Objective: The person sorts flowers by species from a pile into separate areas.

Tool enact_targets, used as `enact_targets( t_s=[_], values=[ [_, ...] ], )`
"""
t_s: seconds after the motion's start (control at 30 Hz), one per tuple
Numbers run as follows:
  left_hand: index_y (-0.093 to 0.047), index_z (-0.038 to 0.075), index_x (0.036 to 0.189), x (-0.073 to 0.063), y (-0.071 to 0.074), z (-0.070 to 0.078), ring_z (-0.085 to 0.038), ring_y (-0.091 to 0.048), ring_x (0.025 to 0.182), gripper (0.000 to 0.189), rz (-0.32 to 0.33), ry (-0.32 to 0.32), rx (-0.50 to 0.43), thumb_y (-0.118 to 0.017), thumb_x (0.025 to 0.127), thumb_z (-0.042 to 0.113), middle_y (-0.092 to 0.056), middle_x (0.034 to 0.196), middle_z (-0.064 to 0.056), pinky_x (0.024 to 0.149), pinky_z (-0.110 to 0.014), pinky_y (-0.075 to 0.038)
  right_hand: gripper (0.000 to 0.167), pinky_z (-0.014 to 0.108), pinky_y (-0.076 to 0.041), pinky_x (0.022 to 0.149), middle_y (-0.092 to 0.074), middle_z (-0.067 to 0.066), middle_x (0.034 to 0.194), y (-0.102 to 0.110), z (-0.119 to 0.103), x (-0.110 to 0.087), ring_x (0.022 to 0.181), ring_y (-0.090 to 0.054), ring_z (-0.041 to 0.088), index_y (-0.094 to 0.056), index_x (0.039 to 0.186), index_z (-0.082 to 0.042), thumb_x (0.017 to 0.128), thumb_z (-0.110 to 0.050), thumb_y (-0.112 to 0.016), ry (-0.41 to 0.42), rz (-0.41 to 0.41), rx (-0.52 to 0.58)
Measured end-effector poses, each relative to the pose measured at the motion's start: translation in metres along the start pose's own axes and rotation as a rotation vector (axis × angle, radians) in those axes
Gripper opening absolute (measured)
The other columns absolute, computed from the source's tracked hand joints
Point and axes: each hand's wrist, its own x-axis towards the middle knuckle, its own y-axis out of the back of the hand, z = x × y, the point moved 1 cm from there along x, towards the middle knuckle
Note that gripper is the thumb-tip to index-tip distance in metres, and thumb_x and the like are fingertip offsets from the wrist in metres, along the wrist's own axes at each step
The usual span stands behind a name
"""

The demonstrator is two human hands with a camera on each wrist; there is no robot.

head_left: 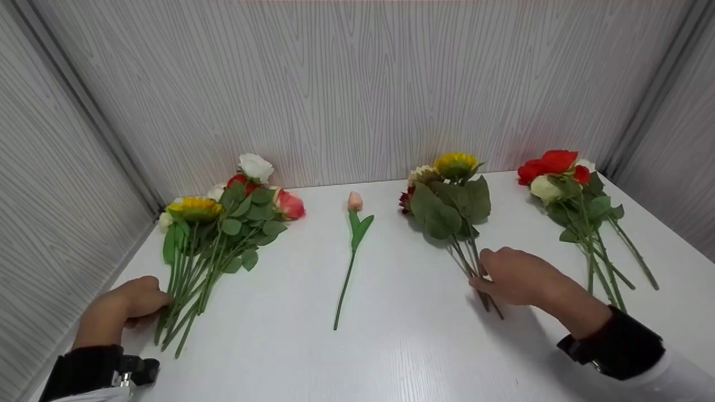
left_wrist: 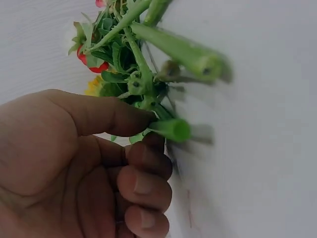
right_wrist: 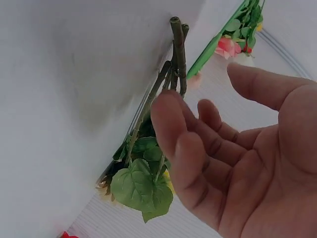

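Note:
At the left of the head view my left hand (head_left: 129,301) is by the stem ends of a mixed flower bunch (head_left: 246,215). The left wrist view shows its thumb and forefinger pinching one green stem (left_wrist: 173,130), other fingers curled beneath. My right hand (head_left: 516,276) is beside the lower stems of a bunch with a sunflower (head_left: 455,165), a cream flower and a dark red one. Seen from the right wrist, the fingers are loosely bent against these brown-green stems (right_wrist: 179,54), with the thumb held well apart. A single pink tulip (head_left: 355,201) lies between the two bunches.
A third bunch with red and white flowers (head_left: 558,162) lies at the far right, its stems near my right forearm. Wood-grain panels (head_left: 357,89) enclose the white table (head_left: 391,346) at the back and both sides.

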Motion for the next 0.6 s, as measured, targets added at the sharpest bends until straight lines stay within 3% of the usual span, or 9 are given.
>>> enact_targets(
  t_s=[0.1, 0.17, 0.23, 0.37, 0.47, 0.6],
  values=[
    [-0.053, -0.015, 0.088, 0.002, 0.006, 0.004, -0.022, -0.048, 0.055, 0.043, 0.067, -0.037, 0.100, -0.039, 0.097, 0.025, -0.052, 0.065, -0.013, 0.052, -0.034, -0.041, 0.033, 0.032, -0.040, 0.057, -0.052, 0.004, 0.069, -0.002, 0.002, 0.000, 0.062, -0.050, 0.017, -0.058, 0.083, -0.005, 0.095, -0.034, -0.066, -0.021, -0.025, -0.052],
    [-0.054, -0.019, 0.099, 0.003, 0.011, 0.009, -0.026, -0.052, 0.065, 0.052, 0.138, -0.056, 0.143, -0.033, 0.102, 0.030, -0.056, 0.075, -0.020, 0.059, -0.039, -0.044, 0.034, 0.032, -0.039, 0.056, -0.051, 0.004, 0.067, -0.004, 0.004, -0.001, 0.061, -0.048, 0.017, -0.058, 0.077, -0.007, 0.094, -0.035, -0.066, -0.017, -0.067, -0.061],
    [-0.057, -0.016, 0.096, 0.002, 0.015, 0.018, -0.028, -0.053, 0.070, 0.055, 0.211, -0.068, 0.170, -0.030, 0.104, 0.031, -0.056, 0.081, -0.021, 0.064, -0.040, -0.043, 0.034, 0.031, -0.039, 0.055, -0.051, 0.003, 0.065, -0.006, 0.006, 0.000, 0.058, -0.048, 0.016, -0.059, 0.074, -0.009, 0.094, -0.034, -0.067, -0.007, -0.102, -0.050],
    [-0.049, 0.005, 0.071, -0.003, 0.014, 0.043, -0.021, -0.044, 0.058, 0.047, 0.372, -0.075, 0.159, -0.030, 0.103, 0.033, -0.046, 0.065, -0.007, 0.054, -0.035, -0.036, 0.031, 0.028, -0.039, 0.052, -0.053, 0.001, 0.060, -0.007, 0.007, 0.001, 0.050, -0.051, 0.013, -0.060, 0.069, -0.011, 0.094, -0.028, -0.068, 0.006, -0.145, -0.005],
    [-0.042, 0.012, 0.065, -0.009, 0.007, 0.072, -0.019, -0.039, 0.053, 0.041, 0.497, -0.104, 0.165, -0.032, 0.100, 0.030, -0.042, 0.060, -0.004, 0.048, -0.033, -0.032, 0.031, 0.027, -0.039, 0.050, -0.052, -0.001, 0.054, -0.008, 0.007, 0.002, 0.045, -0.051, 0.011, -0.061, 0.066, -0.013, 0.094, -0.024, -0.068, 0.023, -0.156, 0.012],
    [-0.042, 0.012, 0.066, -0.012, -0.010, 0.117, -0.020, -0.040, 0.052, 0.035, 0.606, -0.180, 0.205, -0.036, 0.097, 0.026, -0.042, 0.059, -0.004, 0.044, -0.033, -0.031, 0.033, 0.026, -0.038, 0.049, -0.049, -0.003, 0.048, -0.009, 0.007, 0.003, 0.043, -0.047, 0.009, -0.061, 0.063, -0.014, 0.094, -0.022, -0.068, 0.045, -0.161, 0.017]
  ],
)
